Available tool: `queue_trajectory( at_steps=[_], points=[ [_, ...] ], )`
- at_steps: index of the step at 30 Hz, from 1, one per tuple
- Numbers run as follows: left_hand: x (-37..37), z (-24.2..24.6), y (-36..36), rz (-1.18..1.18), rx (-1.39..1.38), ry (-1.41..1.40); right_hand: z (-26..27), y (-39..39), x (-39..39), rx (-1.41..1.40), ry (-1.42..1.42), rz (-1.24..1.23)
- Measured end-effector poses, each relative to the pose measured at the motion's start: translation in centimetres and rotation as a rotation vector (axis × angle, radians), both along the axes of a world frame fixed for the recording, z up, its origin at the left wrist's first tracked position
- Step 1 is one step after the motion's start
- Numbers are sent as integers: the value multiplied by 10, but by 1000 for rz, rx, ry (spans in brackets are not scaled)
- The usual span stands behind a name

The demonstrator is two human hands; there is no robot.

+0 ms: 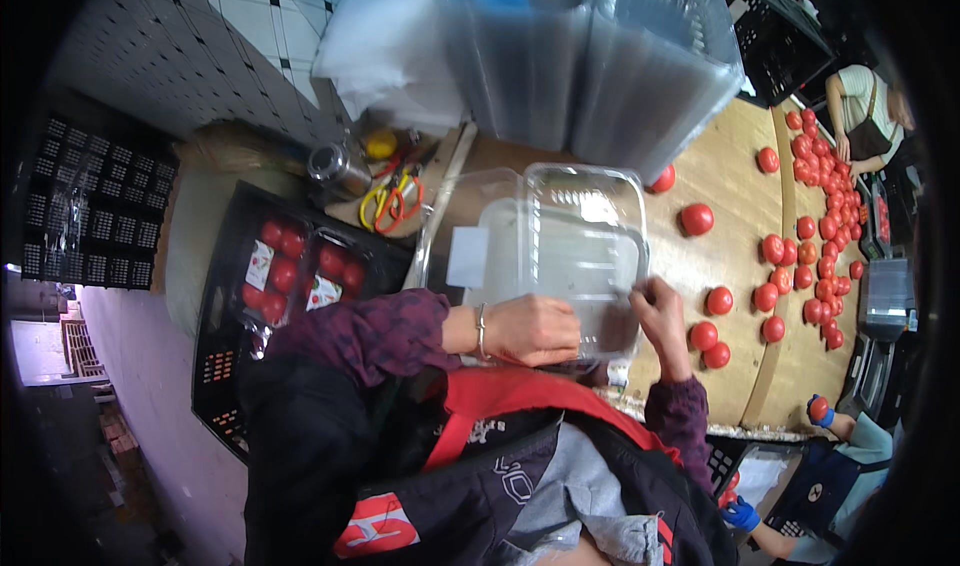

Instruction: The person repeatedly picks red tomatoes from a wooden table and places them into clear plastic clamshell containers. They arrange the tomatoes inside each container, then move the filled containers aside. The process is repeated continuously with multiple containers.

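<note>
An opened clear plastic clamshell container lies before me on the wooden table, its lid folded out to the left with a white label on it. My left hand, with a bracelet at the wrist, is curled over the container's near edge; whether its fingers grip the rim is hidden. At the right near corner, my right hand has its thumb and bent fingers at the container's side wall; a grip on it is unclear. Loose red tomatoes lie to the right of the container.
Tall stacks of clear containers stand at the far side. Scissors and a metal-lidded jar lie at the left. A black crate holds packed tomatoes. Many tomatoes cover the right; two co-workers are there, one wearing blue gloves.
</note>
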State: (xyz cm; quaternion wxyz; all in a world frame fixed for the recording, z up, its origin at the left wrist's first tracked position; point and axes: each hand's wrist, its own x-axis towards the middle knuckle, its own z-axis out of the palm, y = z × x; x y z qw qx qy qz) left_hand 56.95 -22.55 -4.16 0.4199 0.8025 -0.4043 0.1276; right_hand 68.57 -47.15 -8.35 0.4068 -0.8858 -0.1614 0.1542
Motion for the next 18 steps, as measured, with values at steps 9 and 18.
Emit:
queue_trajectory(
  at_steps=[9,18],
  points=[
    [149,84,312,1271,160,-334,2,-32,-30,121,215,-252],
    [220,34,437,1244,534,127,10,-32,-34,182,249,-244]
  ],
)
